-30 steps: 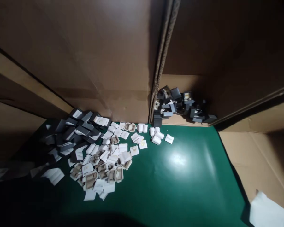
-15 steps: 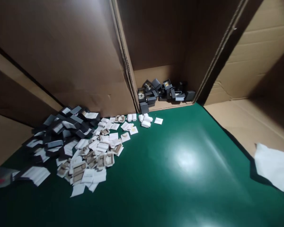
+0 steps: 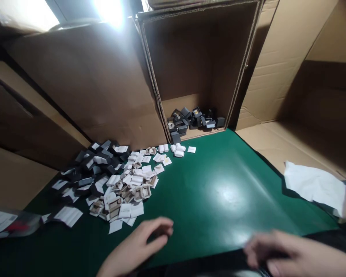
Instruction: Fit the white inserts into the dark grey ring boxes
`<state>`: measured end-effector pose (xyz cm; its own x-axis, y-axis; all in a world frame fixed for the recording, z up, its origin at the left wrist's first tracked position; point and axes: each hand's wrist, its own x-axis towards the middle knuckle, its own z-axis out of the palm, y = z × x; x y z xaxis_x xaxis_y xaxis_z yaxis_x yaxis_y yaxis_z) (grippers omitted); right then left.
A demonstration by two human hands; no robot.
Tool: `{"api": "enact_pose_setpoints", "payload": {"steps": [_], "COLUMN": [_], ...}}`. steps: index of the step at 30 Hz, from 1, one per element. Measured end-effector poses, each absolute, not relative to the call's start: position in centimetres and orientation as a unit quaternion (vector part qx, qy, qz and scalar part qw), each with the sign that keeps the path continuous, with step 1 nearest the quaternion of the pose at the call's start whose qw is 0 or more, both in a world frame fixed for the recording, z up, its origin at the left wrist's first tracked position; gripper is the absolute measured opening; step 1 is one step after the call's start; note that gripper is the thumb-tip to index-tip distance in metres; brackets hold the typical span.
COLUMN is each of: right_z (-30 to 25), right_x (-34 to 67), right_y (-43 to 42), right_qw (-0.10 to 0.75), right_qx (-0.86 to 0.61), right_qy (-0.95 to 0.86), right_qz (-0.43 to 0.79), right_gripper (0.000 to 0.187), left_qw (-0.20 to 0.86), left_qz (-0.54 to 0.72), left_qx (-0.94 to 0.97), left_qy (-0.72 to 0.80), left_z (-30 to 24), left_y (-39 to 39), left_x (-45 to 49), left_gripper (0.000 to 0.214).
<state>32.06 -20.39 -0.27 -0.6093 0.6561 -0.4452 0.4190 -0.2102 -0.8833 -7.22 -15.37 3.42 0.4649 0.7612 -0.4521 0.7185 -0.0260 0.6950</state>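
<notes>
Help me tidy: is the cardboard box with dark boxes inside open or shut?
Open. The cardboard box faces us uncovered; dark boxes show inside.

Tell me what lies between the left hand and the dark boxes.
In the head view, heaped white cards and small trays lie between them, with a strip of green table nearest the left hand.

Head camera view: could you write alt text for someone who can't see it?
A person's left hand and blurred right hand show at the near side of a green tabletop. Beyond them, small white packaging pieces lie heaped beside dark boxes; more sit inside an open cardboard box.
</notes>
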Motion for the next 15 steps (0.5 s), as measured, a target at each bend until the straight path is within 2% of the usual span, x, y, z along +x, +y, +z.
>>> {"api": "enact_pose_setpoints", "payload": {"steps": [2, 4, 6, 7, 9, 12, 15], "right_z": [-0.3, -2.3, -4.8, -5.9, -7.5, -8.2, -8.1], "right_x": [30.2, 28.2, 26.5, 25.8, 24.8, 24.0, 23.4], "right_y": [-15.7, -10.7, -6.1, -4.2, -1.0, 2.3, 4.7], "right_qw": [0.204, 0.397, 0.482, 0.537, 0.564, 0.567, 0.557], "right_qx": [-0.413, -0.458, -0.491, -0.51, -0.523, -0.542, -0.57], "right_qy": [-0.641, -0.587, -0.549, -0.529, -0.521, -0.531, -0.546], "right_qz": [0.614, 0.537, 0.474, 0.415, 0.371, 0.322, 0.259], "right_gripper": [0.032, 0.033, 0.034, 0.033, 0.03, 0.023, 0.022], "left_qw": [0.334, 0.177, 0.082, 0.044, -0.01, -0.034, -0.024], "left_qz": [0.116, 0.168, 0.199, 0.219, 0.268, 0.292, 0.259], "left_qx": [0.823, 0.907, 0.939, 0.934, 0.891, 0.81, 0.814], "left_qy": [0.444, 0.342, 0.267, 0.28, 0.367, 0.508, 0.52], "left_z": [1.6, -1.0, -3.2, -4.0, -5.0, -5.6, -6.2], "left_y": [-11.2, -7.0, -3.1, -1.3, 1.5, 3.9, 4.6], "left_x": [-3.8, -0.6, 1.9, 2.7, 3.9, 4.6, 4.7], "left_gripper": [0.032, 0.031, 0.035, 0.038, 0.043, 0.056, 0.058]}}
